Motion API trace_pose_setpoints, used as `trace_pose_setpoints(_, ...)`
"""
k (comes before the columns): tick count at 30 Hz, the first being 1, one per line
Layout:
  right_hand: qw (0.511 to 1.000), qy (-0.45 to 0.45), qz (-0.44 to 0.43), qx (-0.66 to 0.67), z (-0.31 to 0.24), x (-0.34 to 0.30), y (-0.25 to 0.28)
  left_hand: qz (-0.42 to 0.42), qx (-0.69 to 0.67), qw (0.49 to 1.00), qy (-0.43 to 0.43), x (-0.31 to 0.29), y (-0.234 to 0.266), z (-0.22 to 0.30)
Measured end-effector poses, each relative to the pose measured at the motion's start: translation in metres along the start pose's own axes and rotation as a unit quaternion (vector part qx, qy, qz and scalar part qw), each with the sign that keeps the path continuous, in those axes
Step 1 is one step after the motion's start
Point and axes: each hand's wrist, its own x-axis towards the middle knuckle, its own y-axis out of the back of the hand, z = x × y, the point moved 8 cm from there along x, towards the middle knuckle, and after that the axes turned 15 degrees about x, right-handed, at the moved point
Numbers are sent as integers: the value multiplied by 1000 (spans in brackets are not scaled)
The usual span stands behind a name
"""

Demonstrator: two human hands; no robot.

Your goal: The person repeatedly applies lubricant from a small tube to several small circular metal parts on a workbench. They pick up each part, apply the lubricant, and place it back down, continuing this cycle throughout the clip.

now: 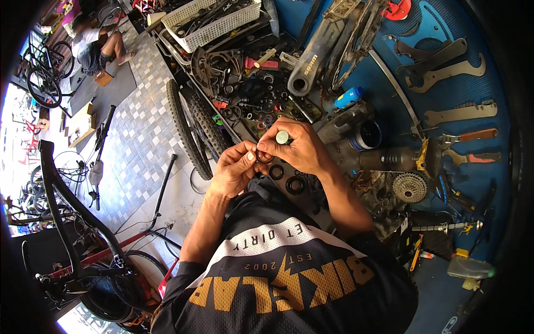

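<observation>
My left hand (231,171) and my right hand (298,149) meet just above my lap, at the bench's near edge. Their fingertips pinch a small dark ring (265,161) between them; fingers cover part of it. A tool with a pale green, round handle end (282,136) is also tucked in my right hand, its shaft hidden. Below that hand lie two black rings, a smaller one (276,172) and a larger one (296,185). Beyond my fingers, small loose parts (264,114) are scattered over the bench.
A white basket (214,29) of tools, a crank arm (312,64), a blue bottle (349,98) and a cassette (410,187) crowd the bench. Several wrenches (453,75) line the blue right side. Bicycle tyres (181,125) and a frame (80,206) stand left; a person (94,47) sits far left.
</observation>
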Motion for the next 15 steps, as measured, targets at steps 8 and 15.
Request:
trace_pose_setpoints(8, 972, -87, 203, 81, 36, -7, 28, 2, -10, 1000, -12, -4, 1, 1)
trace_pose_setpoints(15, 980, 24, 195, 28, 6, -16, 38, 33, -51, 998, -29, -4, 8, 1)
